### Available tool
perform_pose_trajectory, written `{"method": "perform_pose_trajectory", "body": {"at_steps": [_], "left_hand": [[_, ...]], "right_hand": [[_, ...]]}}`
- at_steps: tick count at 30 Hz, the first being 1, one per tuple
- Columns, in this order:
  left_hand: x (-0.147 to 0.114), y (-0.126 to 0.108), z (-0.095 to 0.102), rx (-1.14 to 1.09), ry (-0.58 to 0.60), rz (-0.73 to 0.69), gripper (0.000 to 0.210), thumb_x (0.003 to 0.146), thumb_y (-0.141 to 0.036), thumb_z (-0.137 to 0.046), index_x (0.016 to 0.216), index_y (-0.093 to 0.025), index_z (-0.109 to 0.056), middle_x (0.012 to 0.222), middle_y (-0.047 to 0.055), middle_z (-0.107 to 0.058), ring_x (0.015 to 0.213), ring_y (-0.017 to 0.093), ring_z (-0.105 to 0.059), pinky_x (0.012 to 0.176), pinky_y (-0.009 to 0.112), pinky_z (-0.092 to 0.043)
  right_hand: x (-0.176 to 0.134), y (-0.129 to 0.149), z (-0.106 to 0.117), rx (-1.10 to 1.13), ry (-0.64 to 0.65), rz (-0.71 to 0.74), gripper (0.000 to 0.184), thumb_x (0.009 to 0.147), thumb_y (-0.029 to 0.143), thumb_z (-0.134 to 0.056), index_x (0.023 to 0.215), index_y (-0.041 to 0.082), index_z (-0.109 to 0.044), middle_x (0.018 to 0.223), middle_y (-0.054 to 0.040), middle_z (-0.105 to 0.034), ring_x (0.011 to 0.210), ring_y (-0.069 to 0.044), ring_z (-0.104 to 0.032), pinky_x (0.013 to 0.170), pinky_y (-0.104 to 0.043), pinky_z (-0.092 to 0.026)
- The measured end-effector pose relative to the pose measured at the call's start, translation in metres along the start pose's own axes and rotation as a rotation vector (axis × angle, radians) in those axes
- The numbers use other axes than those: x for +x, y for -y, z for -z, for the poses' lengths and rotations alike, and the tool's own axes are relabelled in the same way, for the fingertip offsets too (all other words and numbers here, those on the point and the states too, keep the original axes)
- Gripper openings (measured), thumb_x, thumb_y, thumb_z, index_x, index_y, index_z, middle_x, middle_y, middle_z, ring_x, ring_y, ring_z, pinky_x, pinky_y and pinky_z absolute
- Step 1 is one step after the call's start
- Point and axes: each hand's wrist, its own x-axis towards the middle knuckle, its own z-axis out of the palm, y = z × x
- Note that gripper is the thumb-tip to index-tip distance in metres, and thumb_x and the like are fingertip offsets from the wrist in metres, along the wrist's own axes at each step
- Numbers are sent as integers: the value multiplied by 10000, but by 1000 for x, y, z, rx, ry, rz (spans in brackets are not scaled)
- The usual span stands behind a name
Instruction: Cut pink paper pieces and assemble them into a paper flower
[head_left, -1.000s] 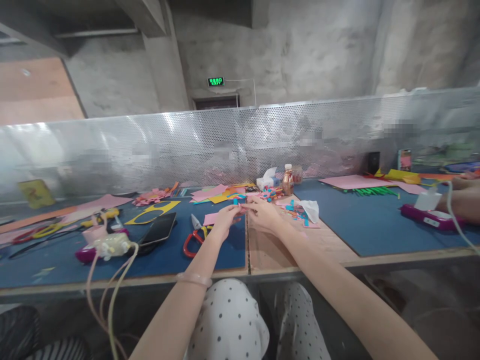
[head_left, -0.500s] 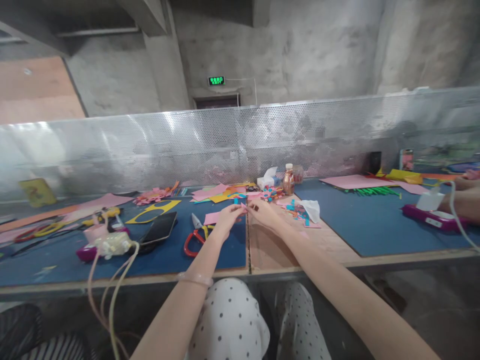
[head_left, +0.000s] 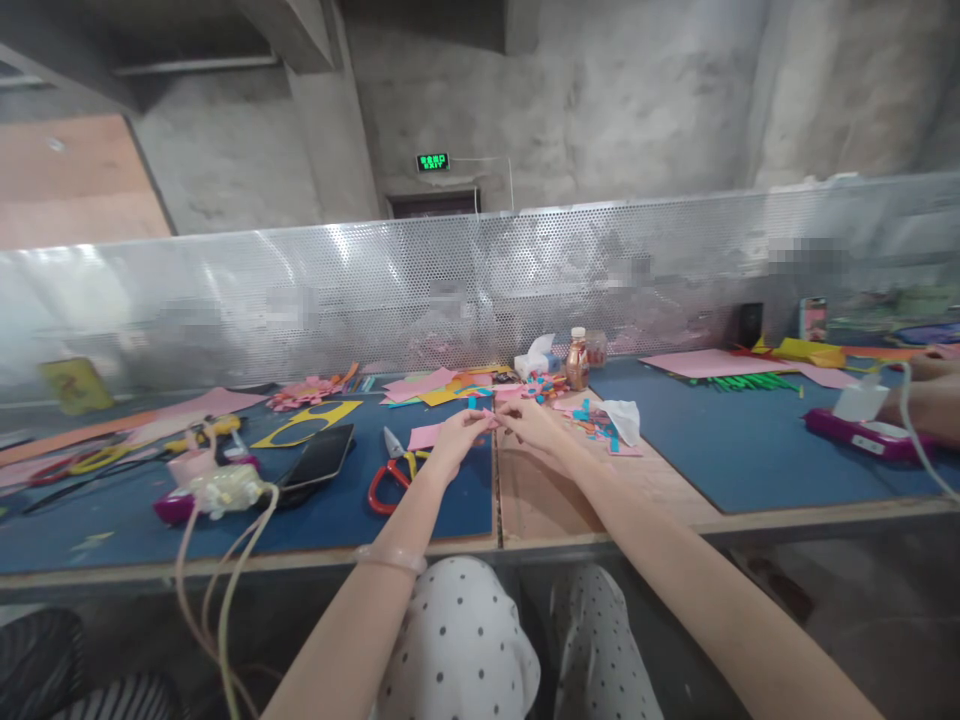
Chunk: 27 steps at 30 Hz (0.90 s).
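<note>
A small pink paper piece [head_left: 490, 418] is pinched between the fingertips of my left hand [head_left: 458, 440] and my right hand [head_left: 527, 424], which meet above the seam between the blue mat and the bare board. Its exact shape is too small to tell. Beside my left hand lie a pink paper sheet [head_left: 425, 436] and scissors [head_left: 386, 486] with red and yellow handles. Beyond my right hand is a heap of pink, blue and orange scraps [head_left: 541, 388]. More blue and orange cuttings [head_left: 596, 424] lie right of it, next to a crumpled white tissue [head_left: 622, 420].
A brown bottle [head_left: 577, 362] stands at the back. On the left are a dark phone [head_left: 321, 458], cables [head_left: 225, 600] and a yellow sheet with cut-out holes [head_left: 341, 412]. At far right, another person's hand [head_left: 926, 405] is near a purple device [head_left: 862, 440].
My right fingers have shifted slightly around the pink paper piece, and a little more of it shows. My left hand stays nearly still.
</note>
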Motion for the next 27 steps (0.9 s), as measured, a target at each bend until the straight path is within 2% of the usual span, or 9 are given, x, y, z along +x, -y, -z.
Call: {"method": "perform_pose_trajectory", "body": {"at_steps": [3, 12, 27], "left_hand": [[1, 2, 1, 3, 19, -7, 306, 609, -380, -683, 814, -162, -621, 876, 74, -668, 847, 195, -611, 660, 262, -438], [-1, 1, -1, 55, 45, -33, 245, 649, -340, -647, 812, -159, -632, 875, 68, -672, 834, 177, -612, 687, 264, -446], [2, 7, 0, 41, 101, -39, 325, 609, -369, -680, 829, -134, -639, 885, 81, -670, 828, 178, -607, 725, 285, -437]], "right_hand": [[-1, 2, 0, 4, 3, -8, 199, 797, 219, -479, 695, 118, -618, 567, 13, -525, 486, -65, -448, 473, -177, -342], [0, 2, -7, -6, -99, -31, 192, 794, 252, -500, 678, 130, -593, 610, 4, -548, 558, -85, -470, 534, -198, -367], [2, -5, -8, 60, -39, -38, 163, 790, 198, -483, 694, 124, -591, 622, 3, -553, 487, -65, -437, 471, -186, -343]]}}
